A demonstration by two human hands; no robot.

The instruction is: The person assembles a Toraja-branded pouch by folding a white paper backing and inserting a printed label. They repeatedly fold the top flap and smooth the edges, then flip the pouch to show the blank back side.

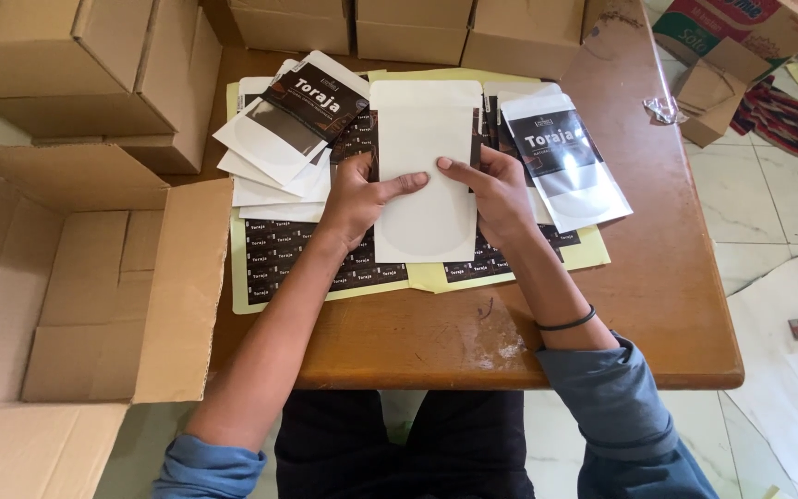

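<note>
Beside pouch [422,176], labelled pouches [293,125]

A plain white pouch [424,166] with a round clear window lies at the middle of the bench [658,277], over yellow sheets of dark brown labels [274,259]. Left of it fans a stack of white pouches [279,139], the top one carrying a dark label. Just right lies another labelled pouch [565,162]. Brown cartons [413,28] line the far edge, and an open carton [76,277] stands at left.
</note>
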